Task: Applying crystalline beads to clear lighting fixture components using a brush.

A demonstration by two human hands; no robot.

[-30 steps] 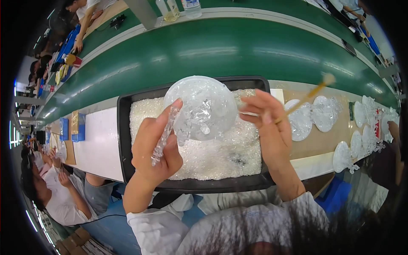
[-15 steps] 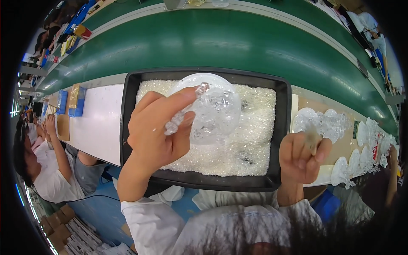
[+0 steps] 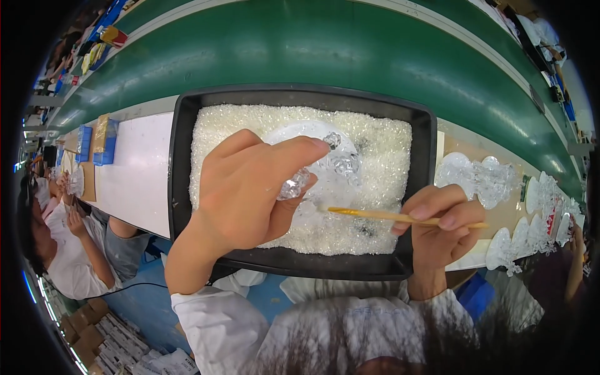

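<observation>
My left hand (image 3: pixel 247 187) grips a clear round plastic piece (image 3: pixel 325 159) covered with small crystals, holding it over a black tray (image 3: pixel 181 156). The tray is filled with tiny clear beads (image 3: pixel 381 150). My right hand (image 3: pixel 440 228) holds a thin yellow-tipped wooden stick (image 3: pixel 387 216) that points left toward the lower edge of the clear piece. Both hands hover above the front half of the tray.
A green conveyor belt (image 3: pixel 350 50) runs behind the tray. To the right lie several clear decorated pieces (image 3: pixel 484 178) on a tan board. A white table surface (image 3: pixel 134 169) sits left of the tray. Another person in white (image 3: pixel 62 250) sits at the left.
My right hand rose from the tray's right edge and now points the stick at the clear piece. My left hand lowered the piece closer to the beads.
</observation>
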